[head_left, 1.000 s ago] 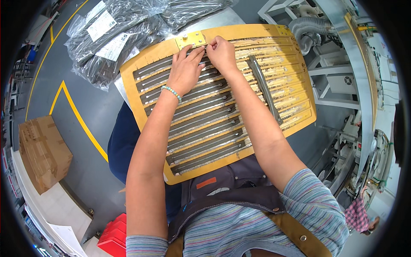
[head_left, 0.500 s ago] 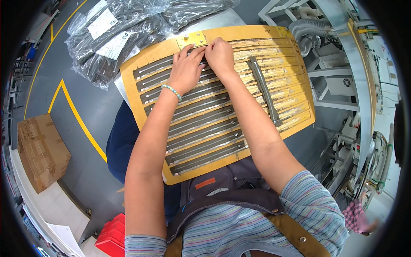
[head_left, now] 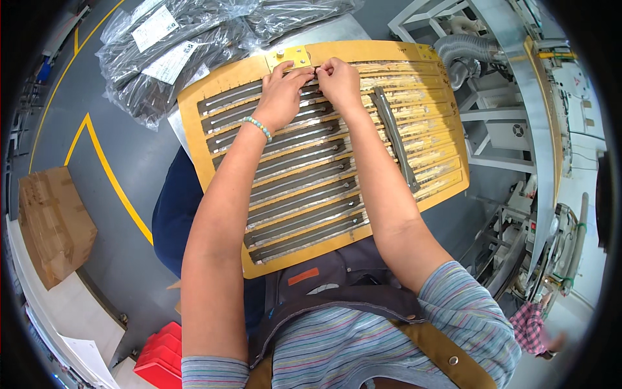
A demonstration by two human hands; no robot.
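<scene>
A yellow template board (head_left: pixel 369 50) with parallel slots lies tilted in front of me. Dark grey zippers (head_left: pixel 301 192) with small metal pulls fill slots in its left part. My right hand (head_left: pixel 341 84) is closed in a pinch at the far edge, on the end of the topmost zipper (head_left: pixel 316 72), which the fingers mostly hide. Beside it my left hand (head_left: pixel 280 100), with a beaded bracelet, lies with fingers stretched over the far slots, fingertips close to the pinch. One loose zipper (head_left: pixel 396 139) rests crosswise over the whitish slots right of my right forearm.
A yellow plate (head_left: pixel 289 58) is fixed at the board's far edge. Clear plastic bags (head_left: pixel 214 39) with labels lie behind it. A cardboard box (head_left: pixel 55 223) and red bins (head_left: pixel 160 360) are at left. Machine frames and a grey hose (head_left: pixel 463 48) stand right; another person's checked sleeve (head_left: pixel 530 327) shows.
The right hand has shifted slightly to the right, and a little gap now shows between the two hands. The view has moved a bit; the loose zipper stays in place on the board.
</scene>
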